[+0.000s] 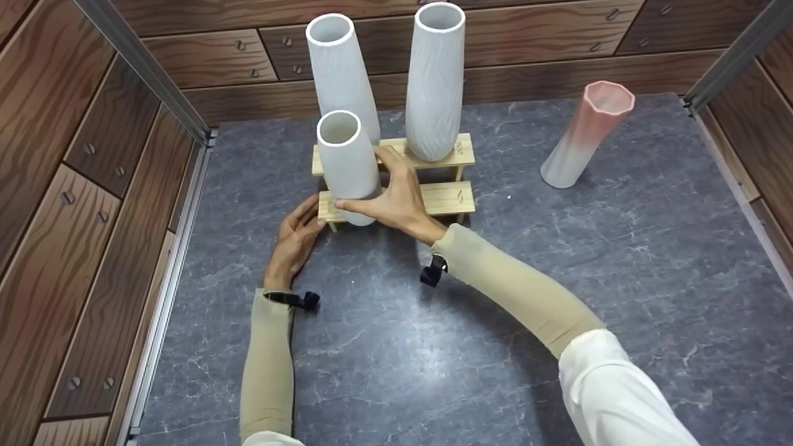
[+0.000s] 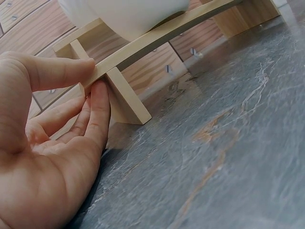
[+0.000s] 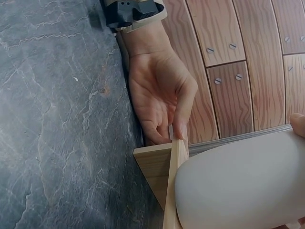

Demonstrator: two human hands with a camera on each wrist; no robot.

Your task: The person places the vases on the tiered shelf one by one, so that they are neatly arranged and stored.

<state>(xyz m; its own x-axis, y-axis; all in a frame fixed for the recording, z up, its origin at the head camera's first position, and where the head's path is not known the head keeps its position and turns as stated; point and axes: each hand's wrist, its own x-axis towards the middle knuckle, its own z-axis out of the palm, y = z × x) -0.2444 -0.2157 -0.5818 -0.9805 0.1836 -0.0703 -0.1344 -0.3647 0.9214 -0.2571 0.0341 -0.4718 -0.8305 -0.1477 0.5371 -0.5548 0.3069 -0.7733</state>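
Observation:
A smaller white vase stands upright at the left end of the lower step of a two-step wooden stand. My right hand grips this vase from the right, thumb across its front. At the step's left end my left hand pinches the board; in the left wrist view the thumb of that hand lies on top and the fingers underneath, beside the leg. The right wrist view shows the vase's rounded base on the board. Behind, on the upper step, rise two taller white vases, one left and one right.
A pink-and-white vase stands apart on the right of the dark marbled tabletop. Wood-patterned panels wall in the back and both sides, with metal rails at the corners.

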